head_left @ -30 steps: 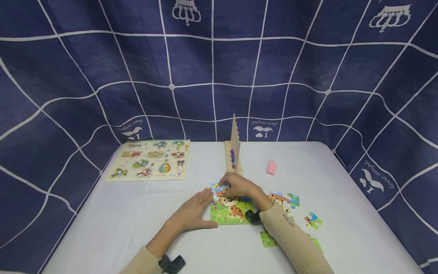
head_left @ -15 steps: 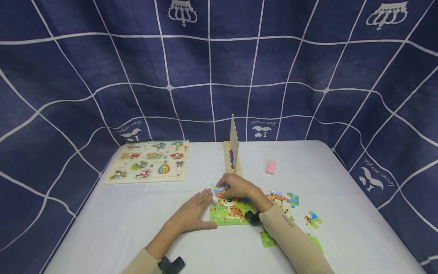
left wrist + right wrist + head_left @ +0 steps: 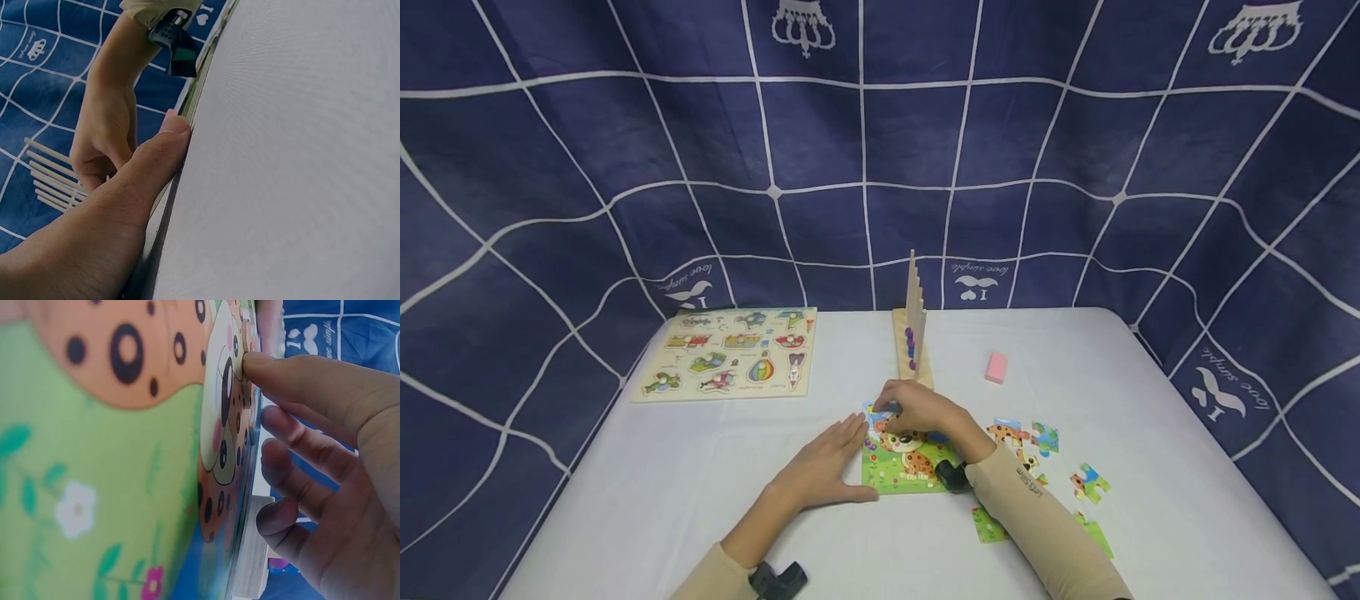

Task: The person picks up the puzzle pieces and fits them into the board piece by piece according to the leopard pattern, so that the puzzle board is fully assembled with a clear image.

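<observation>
My left hand (image 3: 823,462) rests on the white table with its fingers extended, fingertips and thumb at the left edge of a leopard jigsaw puzzle (image 3: 883,477). In the left wrist view, its thumb lies along the puzzle's thin edge. Over the puzzle's upper left part, my right hand (image 3: 921,408) bends its thumb and index finger around the leopard's ear. The right wrist view shows the thumb tip against a slightly raised puzzle piece (image 3: 246,395) beside the leopard's face, the other fingers loosely bent. The index fingertip is hidden there.
Loose puzzle pieces (image 3: 1092,483) lie on the right, some under my right forearm. Behind the puzzle stands a wooden peg rack (image 3: 914,321) with purple and blue beads. A pink block (image 3: 996,367) sits farther right, a vehicle peg board (image 3: 760,342) at back left. A blue curtain (image 3: 820,225) hangs behind.
</observation>
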Available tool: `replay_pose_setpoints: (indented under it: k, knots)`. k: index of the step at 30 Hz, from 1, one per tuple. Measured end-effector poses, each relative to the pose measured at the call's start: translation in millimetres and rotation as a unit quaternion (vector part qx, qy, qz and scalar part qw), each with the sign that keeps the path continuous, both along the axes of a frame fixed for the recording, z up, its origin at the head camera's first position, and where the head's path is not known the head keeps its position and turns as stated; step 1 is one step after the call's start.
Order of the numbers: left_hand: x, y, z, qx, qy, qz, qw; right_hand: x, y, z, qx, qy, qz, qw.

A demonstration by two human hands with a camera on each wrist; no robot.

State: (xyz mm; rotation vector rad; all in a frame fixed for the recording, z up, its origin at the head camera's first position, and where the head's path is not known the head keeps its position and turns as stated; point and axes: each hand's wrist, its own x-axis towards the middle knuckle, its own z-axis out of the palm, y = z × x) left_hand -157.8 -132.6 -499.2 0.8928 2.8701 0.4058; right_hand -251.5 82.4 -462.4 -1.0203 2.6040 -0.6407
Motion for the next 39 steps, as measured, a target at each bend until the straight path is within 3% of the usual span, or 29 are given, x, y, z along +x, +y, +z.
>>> replay_pose_setpoints:
  k: [6, 14, 20, 39]
  knots:
    - [-0.4, 0.6, 0.2, -0.001, 0.007, -0.001, 1.0, 0.0, 0.6, 3.9, 0.017, 0.017, 0.015, 0.9996]
    - [0.5, 1.1, 1.4, -0.005, 0.007, 0.002, 1.0, 7.9, 3.9, 7.4, 0.053, 0.057, -0.067, 0.9947]
    - [0.8, 1.4, 1.4, 0.001, 0.004, 0.001, 1.0, 8.4, 3.3, 7.1, 0.039, 0.067, -0.074, 0.9942]
    - [0.2, 1.0, -0.5, 0.003, -0.01, 0.007, 0.9999, 7.5, 7.0, 5.3, 0.023, 0.026, -0.08, 0.9962]
